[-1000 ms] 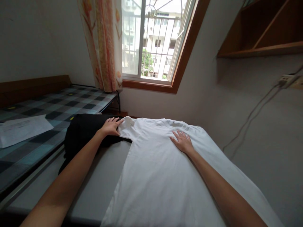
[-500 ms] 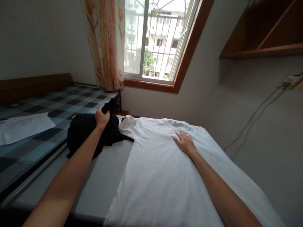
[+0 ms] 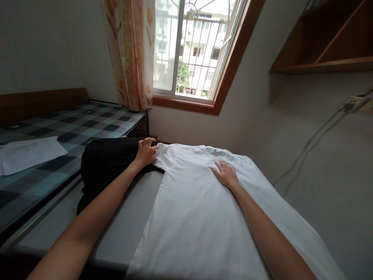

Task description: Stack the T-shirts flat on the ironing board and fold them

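A white T-shirt (image 3: 192,210) lies spread over a light grey surface (image 3: 128,221), its collar toward the window. My right hand (image 3: 225,174) rests flat on the shirt's upper part, fingers spread. To the left, black cloth (image 3: 107,155) lies in a heap beside the shirt's left sleeve. My left hand (image 3: 145,152) is at the border between the black cloth and that sleeve, with bent fingers slightly apart. Whether it grips any fabric is not clear.
On the left is a checked mattress (image 3: 70,124) with white papers (image 3: 32,153) on it. A curtain (image 3: 134,54) hangs beside a barred window (image 3: 198,54). At the right, a wooden shelf (image 3: 335,64) and a socket with cables (image 3: 354,104) are on the wall.
My left hand has let go of the bunched black cloth and moved right toward the sleeve. The black cloth now lies flatter and hangs lower at its near side. My right hand has hardly moved.
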`<control>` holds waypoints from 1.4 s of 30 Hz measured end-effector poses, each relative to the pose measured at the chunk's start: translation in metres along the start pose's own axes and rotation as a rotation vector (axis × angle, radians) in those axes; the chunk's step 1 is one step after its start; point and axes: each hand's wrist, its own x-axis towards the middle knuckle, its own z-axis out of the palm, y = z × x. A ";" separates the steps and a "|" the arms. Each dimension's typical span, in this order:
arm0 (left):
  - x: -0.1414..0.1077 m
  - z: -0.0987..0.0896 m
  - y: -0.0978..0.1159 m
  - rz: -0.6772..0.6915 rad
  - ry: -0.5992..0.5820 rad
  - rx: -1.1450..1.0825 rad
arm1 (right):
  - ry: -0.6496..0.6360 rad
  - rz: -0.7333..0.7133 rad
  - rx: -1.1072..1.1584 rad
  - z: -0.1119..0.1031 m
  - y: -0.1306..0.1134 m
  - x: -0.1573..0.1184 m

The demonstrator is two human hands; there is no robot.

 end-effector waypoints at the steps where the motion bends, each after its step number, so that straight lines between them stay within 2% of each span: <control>1: -0.001 0.004 0.007 0.054 -0.006 -0.011 | 0.001 0.004 -0.002 0.000 0.000 0.000; 3: -0.004 0.011 0.022 0.158 -0.063 -0.033 | 0.008 0.006 -0.003 0.001 -0.001 -0.001; 5: -0.008 0.016 0.036 0.164 -0.158 -0.030 | 0.020 0.003 0.002 0.001 -0.001 -0.002; 8: -0.013 0.018 0.048 -0.010 -0.287 0.001 | 0.033 -0.005 0.013 0.002 0.000 -0.003; 11: -0.012 0.011 0.050 -0.140 -0.355 0.019 | 0.029 -0.007 0.023 0.002 0.000 -0.004; 16: -0.006 -0.004 0.052 -0.240 -0.407 0.066 | 0.013 0.008 0.027 -0.001 -0.001 -0.005; 20: 0.003 -0.005 0.053 -0.263 -0.444 0.123 | 0.007 0.016 0.037 -0.002 -0.003 -0.005; 25: 0.033 0.000 0.039 -0.070 -0.357 0.209 | 0.005 0.021 0.047 -0.001 -0.003 -0.005; 27: 0.048 0.000 0.029 -0.054 -0.342 0.238 | 0.006 0.023 0.057 0.000 -0.003 -0.005; 28: 0.055 0.000 0.023 -0.093 -0.357 0.247 | 0.007 0.024 0.062 0.000 -0.003 -0.005; 32: 0.071 0.001 -0.003 -0.395 -0.517 0.180 | 0.009 0.023 0.066 0.001 -0.003 -0.005; 34: 0.073 0.000 -0.015 -0.466 -0.544 0.122 | 0.012 0.019 0.071 0.001 -0.003 -0.005; 36: 0.073 -0.001 -0.022 -0.495 -0.452 0.085 | 0.015 0.017 0.075 0.001 -0.004 -0.005; 40: 0.075 -0.011 -0.027 -0.556 -0.051 0.068 | 0.017 0.016 0.080 0.002 -0.003 -0.005; 42: 0.080 -0.016 -0.030 -0.611 0.091 0.058 | 0.021 0.013 0.083 0.002 -0.003 -0.005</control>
